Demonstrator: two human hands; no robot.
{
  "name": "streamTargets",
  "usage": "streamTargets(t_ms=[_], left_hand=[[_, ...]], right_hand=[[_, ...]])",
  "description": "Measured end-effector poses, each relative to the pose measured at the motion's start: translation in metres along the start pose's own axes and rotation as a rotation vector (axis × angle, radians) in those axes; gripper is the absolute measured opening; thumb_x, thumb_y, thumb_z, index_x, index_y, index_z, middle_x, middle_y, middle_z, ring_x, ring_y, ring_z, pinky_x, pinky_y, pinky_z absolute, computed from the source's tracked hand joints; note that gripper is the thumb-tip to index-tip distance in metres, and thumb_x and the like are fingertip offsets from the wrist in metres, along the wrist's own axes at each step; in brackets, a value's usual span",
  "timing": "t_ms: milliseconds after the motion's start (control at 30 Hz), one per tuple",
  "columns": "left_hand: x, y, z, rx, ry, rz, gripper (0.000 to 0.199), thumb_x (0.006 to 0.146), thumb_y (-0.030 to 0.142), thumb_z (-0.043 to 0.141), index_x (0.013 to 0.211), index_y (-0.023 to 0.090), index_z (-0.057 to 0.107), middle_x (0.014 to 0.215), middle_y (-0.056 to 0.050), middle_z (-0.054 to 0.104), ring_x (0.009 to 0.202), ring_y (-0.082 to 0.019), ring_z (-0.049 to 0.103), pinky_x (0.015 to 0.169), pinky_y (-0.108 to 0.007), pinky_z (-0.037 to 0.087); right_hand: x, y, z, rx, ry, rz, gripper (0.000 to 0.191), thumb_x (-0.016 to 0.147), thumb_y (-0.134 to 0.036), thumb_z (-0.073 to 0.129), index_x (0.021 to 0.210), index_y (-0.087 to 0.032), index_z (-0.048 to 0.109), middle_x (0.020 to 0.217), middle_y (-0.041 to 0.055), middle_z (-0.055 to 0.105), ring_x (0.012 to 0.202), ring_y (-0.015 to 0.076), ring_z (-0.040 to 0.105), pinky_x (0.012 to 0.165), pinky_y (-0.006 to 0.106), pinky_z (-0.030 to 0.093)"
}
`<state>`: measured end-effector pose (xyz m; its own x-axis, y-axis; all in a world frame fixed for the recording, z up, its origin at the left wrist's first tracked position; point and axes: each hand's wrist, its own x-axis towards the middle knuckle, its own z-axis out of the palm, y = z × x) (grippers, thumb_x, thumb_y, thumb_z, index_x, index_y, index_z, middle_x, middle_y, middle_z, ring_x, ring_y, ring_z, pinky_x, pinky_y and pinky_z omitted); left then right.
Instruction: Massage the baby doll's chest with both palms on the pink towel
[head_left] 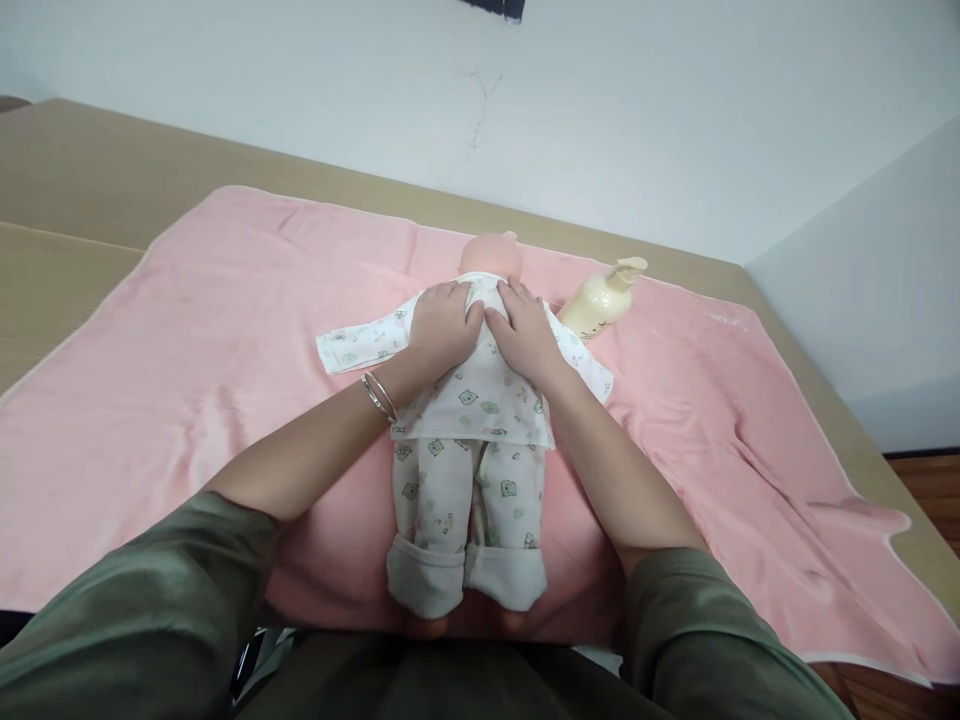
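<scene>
A baby doll (491, 258) lies on a pink blanket (187, 350), its head away from me and its feet at the near edge. It wears a white printed top (480, 405) and matching trousers (442, 490) with turned-up cuffs. My left hand (444, 325) rests flat on the left of the upper torso, fingers spread, a silver bangle on the wrist. On the right of the torso lies my right hand (523, 332), also flat, its thumb close to the left thumb. Neither hand grips anything.
A cream pump bottle (600, 300) leans or lies on the blanket beside the doll's right-hand sleeve. The wooden table (82, 160) shows around the blanket, with a white wall (337, 90) behind it.
</scene>
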<state>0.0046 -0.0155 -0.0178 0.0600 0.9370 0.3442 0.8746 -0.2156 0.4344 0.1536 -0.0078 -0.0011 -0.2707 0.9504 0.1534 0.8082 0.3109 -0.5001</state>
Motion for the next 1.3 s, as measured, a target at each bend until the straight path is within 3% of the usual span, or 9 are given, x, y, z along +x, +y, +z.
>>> streamTargets(t_ms=[100,267,400,467,600,733,867,1033,1300], left_hand=[[-0.011,0.012,0.001,0.059,0.005,0.011,0.051,0.102,0.024,0.032,0.135,-0.004,0.06,0.141,-0.03,0.064,0.138,-0.038,0.058,0.121,-0.054,0.042],[-0.023,0.022,0.006,0.095,-0.023,0.162,0.057,0.1,0.018,0.03,0.146,-0.011,0.047,0.155,-0.034,0.052,0.154,-0.04,0.042,0.129,-0.06,0.03],[-0.01,0.011,0.0,0.089,-0.052,0.182,0.051,0.1,0.017,0.027,0.13,-0.003,0.062,0.146,-0.03,0.062,0.147,-0.038,0.051,0.128,-0.057,0.033],[0.0,0.004,-0.007,0.07,-0.091,0.145,0.046,0.099,0.02,0.028,0.119,0.003,0.067,0.136,-0.028,0.067,0.136,-0.038,0.058,0.121,-0.056,0.041],[0.013,-0.004,-0.017,-0.024,-0.182,-0.01,0.04,0.099,0.027,0.031,0.106,0.012,0.067,0.115,-0.021,0.074,0.106,-0.033,0.068,0.101,-0.05,0.054],[0.009,0.001,-0.018,0.006,-0.159,-0.023,0.037,0.1,0.028,0.033,0.109,0.012,0.065,0.12,-0.021,0.072,0.115,-0.034,0.065,0.106,-0.051,0.051],[-0.008,0.016,-0.016,0.073,-0.155,0.131,0.04,0.099,0.022,0.034,0.12,0.01,0.065,0.128,-0.022,0.069,0.135,-0.038,0.057,0.119,-0.058,0.041],[-0.015,0.021,-0.013,0.15,-0.188,0.295,0.045,0.096,0.013,0.032,0.122,0.006,0.067,0.127,-0.025,0.069,0.139,-0.04,0.055,0.124,-0.059,0.035],[0.014,-0.001,-0.01,-0.019,-0.149,-0.012,0.039,0.102,0.027,0.031,0.115,0.012,0.065,0.125,-0.022,0.071,0.123,-0.036,0.064,0.107,-0.054,0.051]], right_hand=[[0.002,0.005,-0.006,0.025,-0.004,-0.031,0.063,0.104,-0.041,0.041,0.158,-0.01,0.046,0.172,0.0193,0.036,0.163,0.0322,0.031,0.134,0.06,0.018],[0.005,0.014,-0.01,0.053,0.021,-0.091,0.054,0.105,-0.039,0.038,0.15,-0.016,0.056,0.167,0.0141,0.048,0.16,0.0288,0.038,0.132,0.056,0.03],[-0.007,-0.005,0.001,-0.126,0.056,-0.036,0.059,0.105,-0.03,0.031,0.154,-0.003,0.05,0.163,0.0254,0.049,0.156,0.0376,0.042,0.129,0.062,0.031],[-0.018,-0.019,0.008,-0.195,0.062,-0.041,0.06,0.104,-0.025,0.03,0.156,0.002,0.046,0.163,0.029,0.047,0.157,0.0402,0.04,0.129,0.063,0.03],[-0.031,-0.03,0.016,-0.206,0.059,-0.101,0.06,0.102,-0.022,0.034,0.158,0.0,0.044,0.168,0.0259,0.041,0.161,0.0396,0.033,0.132,0.061,0.027],[-0.016,-0.016,0.008,-0.089,0.017,-0.127,0.057,0.105,-0.025,0.029,0.154,-0.005,0.051,0.165,0.0211,0.047,0.161,0.0317,0.035,0.134,0.056,0.026],[0.003,0.004,-0.001,-0.026,-0.005,0.023,0.062,0.106,-0.037,0.036,0.16,-0.007,0.044,0.173,0.0212,0.035,0.164,0.0366,0.027,0.134,0.062,0.019],[0.005,0.008,-0.003,-0.03,-0.027,0.011,0.065,0.105,-0.041,0.035,0.162,-0.009,0.04,0.174,0.0203,0.031,0.165,0.0374,0.022,0.133,0.065,0.017],[-0.027,-0.028,0.003,-0.128,-0.024,-0.064,0.064,0.101,-0.025,0.031,0.156,0.005,0.042,0.166,0.026,0.044,0.162,0.038,0.031,0.135,0.06,0.024]])
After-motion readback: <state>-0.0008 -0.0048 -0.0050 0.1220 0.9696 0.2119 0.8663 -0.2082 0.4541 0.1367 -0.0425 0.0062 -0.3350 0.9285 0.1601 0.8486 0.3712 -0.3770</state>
